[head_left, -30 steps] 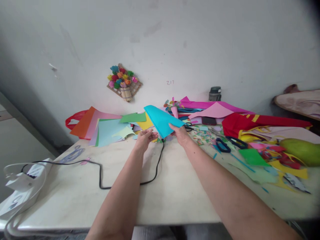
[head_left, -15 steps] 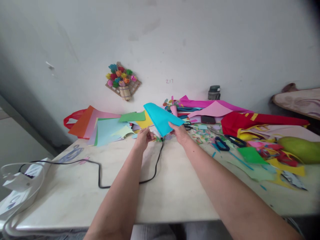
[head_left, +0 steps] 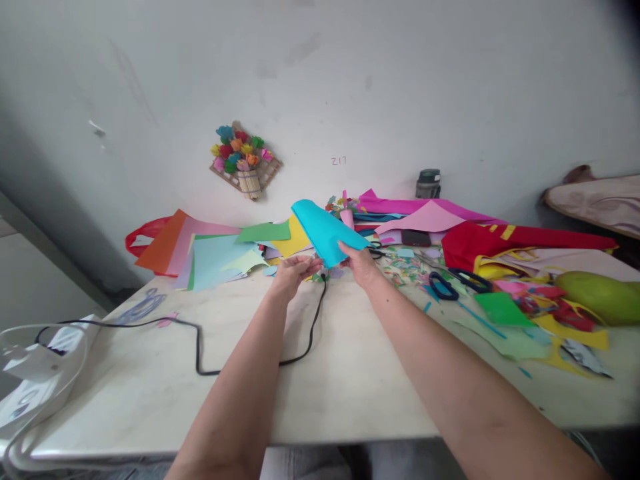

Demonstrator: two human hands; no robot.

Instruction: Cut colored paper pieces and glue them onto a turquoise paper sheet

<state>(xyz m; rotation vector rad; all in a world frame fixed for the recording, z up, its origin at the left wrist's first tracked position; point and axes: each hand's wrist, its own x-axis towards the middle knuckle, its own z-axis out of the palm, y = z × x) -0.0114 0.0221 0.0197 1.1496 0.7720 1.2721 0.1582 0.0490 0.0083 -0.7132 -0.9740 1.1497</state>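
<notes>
Both my arms reach across a pale table [head_left: 350, 373]. My right hand [head_left: 361, 264] pinches the lower edge of a bright turquoise paper sheet [head_left: 325, 231], lifted and curled over the table's far side. My left hand [head_left: 295, 271] is beside it, palm up with its fingers stretched toward the sheet's lower corner, holding nothing I can see. Behind the hands lie yellow [head_left: 296, 240] and green [head_left: 265, 232] sheets.
A black cable [head_left: 200, 347] snakes from a white device [head_left: 35, 387] at the left to the hands. Coloured paper stacks [head_left: 200, 257] lie at the back left. Blue-handled scissors [head_left: 450, 283], paper scraps, red cloth [head_left: 500, 243] and a green fruit [head_left: 597, 297] crowd the right.
My left hand closed near the sheet's corner half a second ago, then opened again with fingers extended. The turquoise sheet shifted slightly right in my right hand.
</notes>
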